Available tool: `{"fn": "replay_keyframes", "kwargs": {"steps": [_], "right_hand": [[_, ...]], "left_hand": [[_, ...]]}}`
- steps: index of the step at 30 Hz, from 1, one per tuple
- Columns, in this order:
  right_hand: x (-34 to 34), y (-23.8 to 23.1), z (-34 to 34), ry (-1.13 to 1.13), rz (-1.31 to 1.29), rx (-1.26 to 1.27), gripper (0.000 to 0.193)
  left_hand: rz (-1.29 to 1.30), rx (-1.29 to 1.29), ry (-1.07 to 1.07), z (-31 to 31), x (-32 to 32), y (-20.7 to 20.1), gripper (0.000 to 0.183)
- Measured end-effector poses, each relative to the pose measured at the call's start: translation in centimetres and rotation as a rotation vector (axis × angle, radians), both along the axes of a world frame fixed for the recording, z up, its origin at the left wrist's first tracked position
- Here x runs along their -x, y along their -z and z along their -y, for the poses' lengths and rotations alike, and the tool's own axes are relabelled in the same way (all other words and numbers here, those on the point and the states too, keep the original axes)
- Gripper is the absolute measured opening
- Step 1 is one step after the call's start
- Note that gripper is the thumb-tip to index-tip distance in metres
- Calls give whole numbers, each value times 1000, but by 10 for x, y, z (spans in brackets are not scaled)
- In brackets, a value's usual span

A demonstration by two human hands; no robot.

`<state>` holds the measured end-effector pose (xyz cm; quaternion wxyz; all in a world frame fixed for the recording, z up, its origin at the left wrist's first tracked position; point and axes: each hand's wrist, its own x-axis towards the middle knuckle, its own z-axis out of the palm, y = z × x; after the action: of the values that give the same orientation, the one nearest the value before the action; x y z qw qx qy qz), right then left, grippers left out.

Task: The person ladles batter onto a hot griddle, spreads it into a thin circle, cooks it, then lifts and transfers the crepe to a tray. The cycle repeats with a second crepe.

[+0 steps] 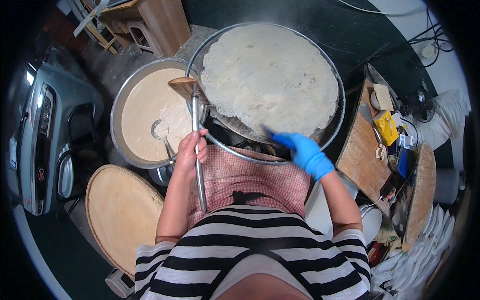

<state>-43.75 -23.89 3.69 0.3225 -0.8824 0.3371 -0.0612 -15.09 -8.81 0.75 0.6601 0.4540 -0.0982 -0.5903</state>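
Note:
My left hand is wrapped round the metal handle of a batter spreader. The spreader's flat brown blade points away from me, over the gap between basin and griddle. In a blue glove, my right hand grips a blue scraper. Its blurred tip reaches the near edge of a large thin pancake, whose surface looks pale and dry. The pancake covers most of a round griddle inside a metal ring. To the left, a wide metal basin contains beige batter with a ladle resting in it.
A round wooden board leans at the lower left, near a grey-green machine. On the right, a wooden board stands beside a yellow packet, a small fan and stacked white plastic bags. A wooden cabinet is at the back.

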Motion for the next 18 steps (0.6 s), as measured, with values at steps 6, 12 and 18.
{"fn": "replay_keyframes", "kwargs": {"steps": [6, 12, 18], "right_hand": [[26, 1, 127, 440, -223, 45, 40], [11, 40, 201, 522, -328, 264, 28], [-44, 68, 155, 322, -366, 364, 19]], "left_hand": [[16, -37, -67, -2, -12, 3, 30], [59, -94, -94, 1, -13, 4, 32], [47, -135, -111, 8, -14, 9, 30]]}}
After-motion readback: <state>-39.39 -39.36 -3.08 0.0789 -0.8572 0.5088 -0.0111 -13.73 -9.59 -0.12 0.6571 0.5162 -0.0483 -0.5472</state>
